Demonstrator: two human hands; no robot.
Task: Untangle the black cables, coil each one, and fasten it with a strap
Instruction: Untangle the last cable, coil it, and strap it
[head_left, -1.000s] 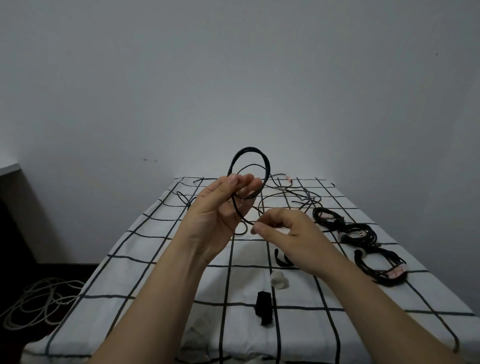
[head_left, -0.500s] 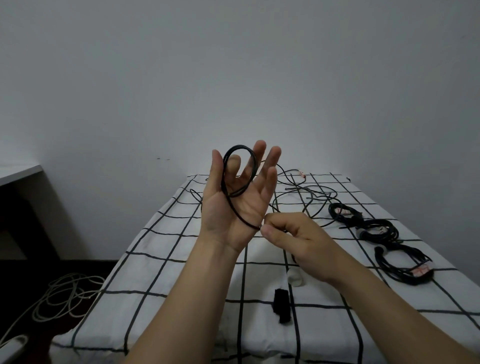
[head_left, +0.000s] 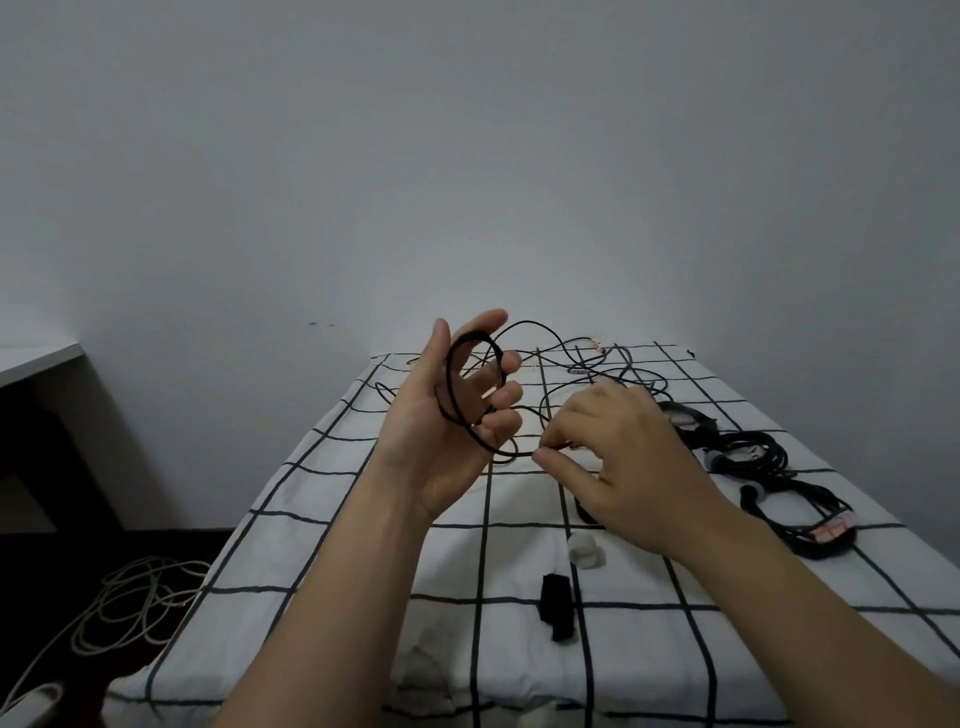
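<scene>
My left hand (head_left: 447, 431) is raised palm up above the table, and a small coil of black cable (head_left: 451, 384) loops around its partly curled fingers. My right hand (head_left: 618, 462) pinches the same cable's loose run just right of the coil, between thumb and forefinger. Behind both hands a tangle of loose black cable (head_left: 571, 374) lies on the checked cloth. Three coiled black cables lie at the right: one (head_left: 685, 415) partly behind my right hand, one (head_left: 748, 454) in the middle, one (head_left: 810, 525) nearest. A black strap (head_left: 557, 605) lies near the front.
The table (head_left: 363, 571) has a white cloth with black grid lines and stands against a grey wall. A small white piece (head_left: 584, 552) lies beside the black strap. A pale cord (head_left: 130, 603) is heaped on the dark floor at the left. A white shelf edge (head_left: 36, 358) shows far left.
My left fingers have curled from straight to half bent around the coil. My right hand has moved to the right, drawing the pinched cable away from the coil.
</scene>
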